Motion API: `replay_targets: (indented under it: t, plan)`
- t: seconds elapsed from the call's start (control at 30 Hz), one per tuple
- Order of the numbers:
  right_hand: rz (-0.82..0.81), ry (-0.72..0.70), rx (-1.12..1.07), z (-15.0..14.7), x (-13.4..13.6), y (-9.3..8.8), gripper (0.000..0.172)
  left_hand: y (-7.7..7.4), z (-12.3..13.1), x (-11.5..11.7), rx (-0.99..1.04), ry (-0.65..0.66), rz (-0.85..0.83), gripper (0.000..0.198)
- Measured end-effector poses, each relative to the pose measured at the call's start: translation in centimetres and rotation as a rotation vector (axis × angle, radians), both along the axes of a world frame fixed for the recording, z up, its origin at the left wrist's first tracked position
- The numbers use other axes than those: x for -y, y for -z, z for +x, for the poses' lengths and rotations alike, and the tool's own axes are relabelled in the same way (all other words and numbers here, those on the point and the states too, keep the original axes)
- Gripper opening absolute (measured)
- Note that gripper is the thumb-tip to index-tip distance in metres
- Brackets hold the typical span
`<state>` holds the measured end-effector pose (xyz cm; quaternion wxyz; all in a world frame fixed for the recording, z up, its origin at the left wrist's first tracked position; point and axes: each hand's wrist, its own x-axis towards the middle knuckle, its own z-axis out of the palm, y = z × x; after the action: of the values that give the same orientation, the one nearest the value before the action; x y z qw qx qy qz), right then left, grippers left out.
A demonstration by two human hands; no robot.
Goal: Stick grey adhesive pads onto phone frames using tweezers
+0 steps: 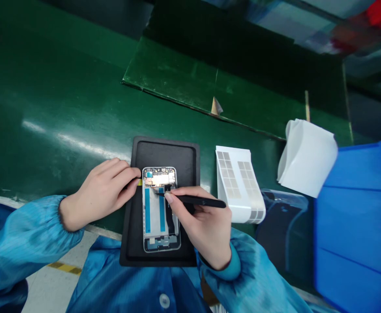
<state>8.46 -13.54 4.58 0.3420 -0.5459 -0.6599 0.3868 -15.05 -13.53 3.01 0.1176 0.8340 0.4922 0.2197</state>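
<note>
An opened phone frame [157, 208] with blue strips and a small circuit board at its top lies in a black tray [164, 152]. My left hand [104, 191] rests at the tray's left edge, fingers pinched on a small yellow tab at the phone's upper left corner. My right hand [206, 226] holds black tweezers [197, 200] like a pen, their tip touching the phone just below the circuit board.
A white sheet of grey square stickers [239, 184] lies right of the tray. Curled white backing paper [307, 156] sits above a blue bin [356, 221] at the right. Green cardboard [210, 82] lies on the green belt behind.
</note>
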Motion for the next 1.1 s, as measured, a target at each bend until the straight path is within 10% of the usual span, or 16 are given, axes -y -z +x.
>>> replay_targets:
  t: [1.1]
  plan:
    - [-0.03,0.001,-0.027,0.0,-0.1,0.0,0.004,-1.0,0.1,0.6,-0.191,0.275,0.05,0.027]
